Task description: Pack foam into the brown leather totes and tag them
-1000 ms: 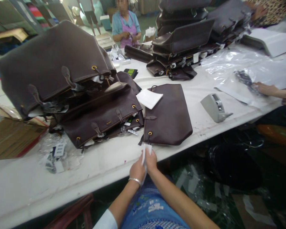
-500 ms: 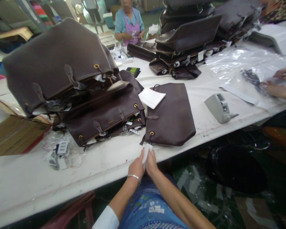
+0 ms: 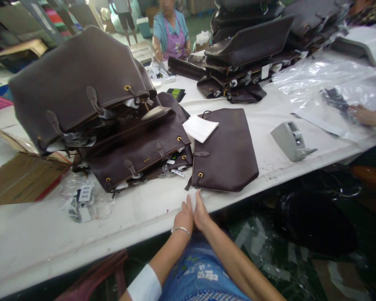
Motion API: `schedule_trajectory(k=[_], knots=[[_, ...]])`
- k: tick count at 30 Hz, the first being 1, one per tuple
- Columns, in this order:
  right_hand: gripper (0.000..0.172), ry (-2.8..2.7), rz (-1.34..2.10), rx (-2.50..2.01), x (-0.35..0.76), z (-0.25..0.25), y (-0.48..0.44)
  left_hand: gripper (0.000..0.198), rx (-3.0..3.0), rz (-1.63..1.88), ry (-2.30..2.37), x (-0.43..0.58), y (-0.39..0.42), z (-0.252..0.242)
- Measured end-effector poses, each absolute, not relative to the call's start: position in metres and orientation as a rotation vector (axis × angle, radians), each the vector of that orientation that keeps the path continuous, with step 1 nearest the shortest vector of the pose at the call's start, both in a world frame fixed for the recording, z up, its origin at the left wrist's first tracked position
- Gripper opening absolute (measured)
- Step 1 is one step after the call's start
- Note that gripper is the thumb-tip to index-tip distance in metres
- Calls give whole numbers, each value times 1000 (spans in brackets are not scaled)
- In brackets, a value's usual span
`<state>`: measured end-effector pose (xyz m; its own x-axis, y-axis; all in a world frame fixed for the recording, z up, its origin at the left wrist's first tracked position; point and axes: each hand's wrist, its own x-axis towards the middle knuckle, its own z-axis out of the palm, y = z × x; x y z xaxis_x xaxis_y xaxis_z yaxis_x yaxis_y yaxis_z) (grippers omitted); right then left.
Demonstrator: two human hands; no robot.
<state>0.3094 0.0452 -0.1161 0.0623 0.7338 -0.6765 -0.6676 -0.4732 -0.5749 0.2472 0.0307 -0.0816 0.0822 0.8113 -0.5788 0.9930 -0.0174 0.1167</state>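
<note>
Between my left hand and my right hand a narrow white wrapping piece, paper or thin foam, is pressed. Its exact material and whatever lies inside are hidden by my fingers. Both hands are close together at the table's front edge, just below a dark brown leather handbag lying flat. The bag's strap end hangs near my fingertips; whether it runs into the white piece I cannot tell. A folded white sheet rests on the bag's upper left.
Stacked brown bags stand left, beside a cardboard box and plastic-wrapped tags. A grey tape dispenser sits right. Farther right, a co-worker's hand touches clear plastic. Another person is across the white table.
My palms have come flatter against the white piece, fingers straighter, and less of it shows. The co-worker's hands at right have moved apart. The person opposite has shifted an arm to the left.
</note>
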Motion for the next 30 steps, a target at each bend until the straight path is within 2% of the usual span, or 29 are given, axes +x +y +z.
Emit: schedule_trajectory(k=[9,11,15,18,25,30], knots=[[41,45,1563,-1237,304,-129,41,65,1827,-442,1852,257,29,-88],[40,29,1582,-1220,305,-134,43,68,1782,-288,1822,247,22,-95],[42,20,1597,-1177,308,-139,46,76,1521,278,1643,225,10,-109],[45,23,1617,-1151,309,-140,47,69,1089,482,1573,214,12,-114],[48,38,1591,-1149,309,-140,48,50,1192,202,1468,204,50,-111],[42,48,1561,-1200,310,-134,47,37,1177,118,1415,215,61,-116]])
